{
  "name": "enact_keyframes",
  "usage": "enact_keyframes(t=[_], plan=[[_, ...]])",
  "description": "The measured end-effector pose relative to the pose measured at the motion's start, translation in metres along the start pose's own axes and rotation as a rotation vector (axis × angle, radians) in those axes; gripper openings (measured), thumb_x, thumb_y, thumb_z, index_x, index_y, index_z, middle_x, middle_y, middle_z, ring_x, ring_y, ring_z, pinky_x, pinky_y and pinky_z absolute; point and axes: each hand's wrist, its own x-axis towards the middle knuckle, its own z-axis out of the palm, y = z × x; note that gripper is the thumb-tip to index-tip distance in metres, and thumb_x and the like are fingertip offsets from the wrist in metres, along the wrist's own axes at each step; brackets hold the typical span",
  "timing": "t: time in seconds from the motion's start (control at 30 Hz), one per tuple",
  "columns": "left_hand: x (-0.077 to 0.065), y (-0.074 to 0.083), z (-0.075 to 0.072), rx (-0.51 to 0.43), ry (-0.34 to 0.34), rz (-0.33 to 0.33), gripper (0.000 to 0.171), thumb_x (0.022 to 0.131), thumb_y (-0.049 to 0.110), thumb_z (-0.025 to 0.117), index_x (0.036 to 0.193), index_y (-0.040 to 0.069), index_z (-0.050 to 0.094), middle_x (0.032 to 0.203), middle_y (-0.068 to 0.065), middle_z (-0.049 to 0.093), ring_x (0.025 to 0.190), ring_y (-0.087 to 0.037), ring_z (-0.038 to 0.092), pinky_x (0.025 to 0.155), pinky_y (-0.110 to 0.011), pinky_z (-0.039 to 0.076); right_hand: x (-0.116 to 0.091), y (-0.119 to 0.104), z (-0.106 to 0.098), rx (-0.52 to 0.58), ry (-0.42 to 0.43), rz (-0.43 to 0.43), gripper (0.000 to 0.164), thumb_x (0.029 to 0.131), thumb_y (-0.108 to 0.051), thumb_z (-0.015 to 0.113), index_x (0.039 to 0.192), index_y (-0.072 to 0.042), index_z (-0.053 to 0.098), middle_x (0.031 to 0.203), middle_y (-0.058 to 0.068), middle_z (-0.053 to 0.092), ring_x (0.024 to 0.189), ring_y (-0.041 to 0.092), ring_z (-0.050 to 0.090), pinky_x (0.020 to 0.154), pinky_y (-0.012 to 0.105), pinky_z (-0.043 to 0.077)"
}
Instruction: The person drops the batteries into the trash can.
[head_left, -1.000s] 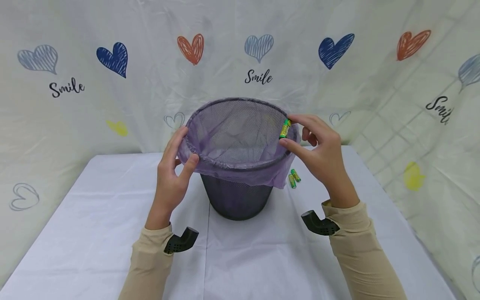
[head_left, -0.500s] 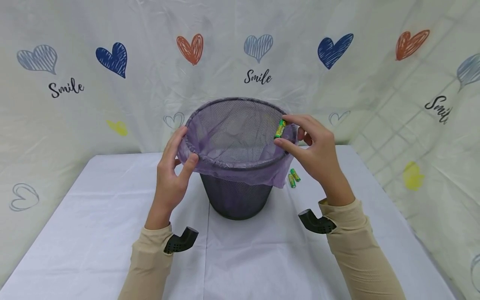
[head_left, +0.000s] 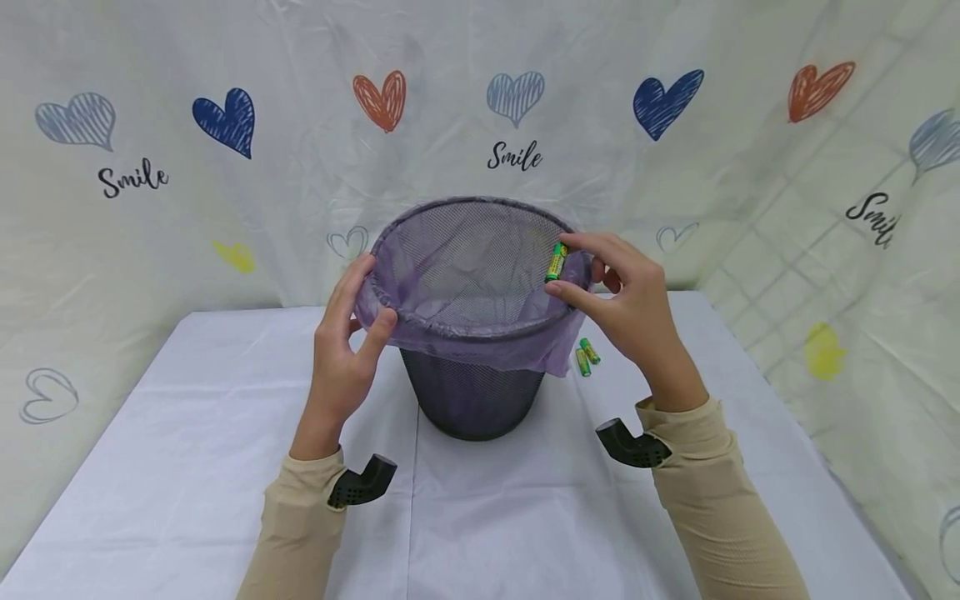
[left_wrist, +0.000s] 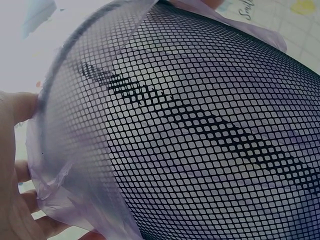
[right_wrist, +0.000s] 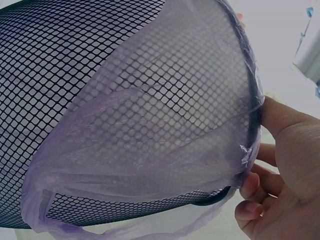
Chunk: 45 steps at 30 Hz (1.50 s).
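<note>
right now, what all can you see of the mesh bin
The mesh bin is dark and round, narrowing toward its base, and looks like metal. A translucent purple liner is folded over its rim. It stands mouth up on the white-covered table. The left hand holds its left rim through the liner; the right hand pinches a battery near the right rim; contact there is unclear.

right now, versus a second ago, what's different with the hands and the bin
The right hand has shifted slightly left, carrying the battery it pinches farther in from the right side of the mesh bin. Nothing was taken hold of or let go. The left hand stayed at the bin's left rim; the two batteries on the table stayed put.
</note>
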Motion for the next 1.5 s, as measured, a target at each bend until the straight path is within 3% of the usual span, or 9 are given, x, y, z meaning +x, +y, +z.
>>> enact_keyframes(t=[0.3, 0.6, 1.03, 1.5], plan=[[-0.001, -0.002, 0.000, -0.005, -0.005, 0.002, 0.052, 0.090, 0.015, 0.053, 0.138, 0.003, 0.037, 0.146, -0.014, 0.034, 0.136, -0.024, 0.030, 0.084, -0.046, 0.042, -0.002, -0.001, -0.001, 0.028, -0.010, -0.031, 0.044, 0.072, -0.005, 0.075, 0.114, -0.003, 0.063, 0.103, 0.012, 0.064, 0.071, 0.005, 0.036, 0.061, 0.020, 0.028], [0.000, -0.001, 0.000, 0.009, 0.000, 0.010, 0.052, 0.090, 0.013, 0.053, 0.138, 0.003, 0.037, 0.146, -0.009, 0.035, 0.136, -0.022, 0.031, 0.086, -0.035, 0.043, -0.002, -0.001, -0.003, 0.020, 0.013, -0.052, 0.041, 0.072, -0.004, 0.074, 0.112, -0.002, 0.063, 0.101, 0.013, 0.065, 0.070, 0.004, 0.036, 0.060, 0.018, 0.028], [0.002, -0.002, -0.001, -0.022, 0.004, 0.011, 0.052, 0.090, 0.014, 0.053, 0.138, 0.003, 0.037, 0.146, -0.013, 0.034, 0.136, -0.024, 0.031, 0.085, -0.049, 0.042, -0.004, 0.004, -0.008, 0.014, 0.057, -0.012, 0.037, 0.074, -0.004, 0.073, 0.110, -0.003, 0.065, 0.096, 0.013, 0.063, 0.069, 0.007, 0.035, 0.060, 0.021, 0.027], [0.000, -0.002, -0.001, -0.015, -0.001, 0.015, 0.052, 0.090, 0.014, 0.053, 0.138, 0.002, 0.037, 0.146, -0.011, 0.034, 0.136, -0.024, 0.030, 0.086, -0.048, 0.042, -0.008, 0.005, -0.013, 0.024, 0.053, 0.009, 0.036, 0.075, -0.003, 0.072, 0.110, -0.003, 0.065, 0.098, 0.013, 0.063, 0.068, 0.007, 0.036, 0.058, 0.019, 0.027]])
